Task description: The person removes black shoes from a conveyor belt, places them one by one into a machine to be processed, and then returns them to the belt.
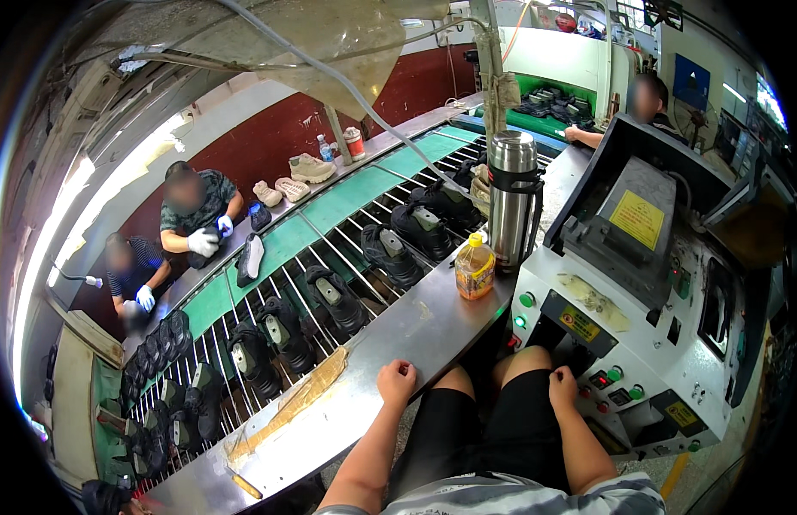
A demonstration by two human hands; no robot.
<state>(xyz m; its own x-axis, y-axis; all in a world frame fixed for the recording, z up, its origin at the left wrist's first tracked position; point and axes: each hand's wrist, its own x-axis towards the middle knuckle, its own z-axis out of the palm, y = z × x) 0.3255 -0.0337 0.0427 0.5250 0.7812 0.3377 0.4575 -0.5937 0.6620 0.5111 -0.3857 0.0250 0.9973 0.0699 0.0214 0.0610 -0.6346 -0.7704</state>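
My left hand (397,382) rests at the near edge of the metal ledge (450,330), its fingers curled in and nothing visible in them. My right hand (562,388) lies by my right thigh next to the machine's front, loosely closed, with no object showing. Beyond the ledge, black shoes with grey-green soles, such as this shoe (334,296), lie on the metal rods of a conveyor (334,232). A bottle of orange-yellow liquid (475,270) and a tall steel thermos (512,202) stand on the ledge to the right of my left hand.
A white machine (617,339) with buttons stands at my right. Brown tape (291,399) and a yellow-handled tool (244,483) lie on the ledge. Two gloved people (201,206) handle shoes across the conveyor; another person (647,107) is at the far right. Beige shoes (311,167) sit on the far ledge.
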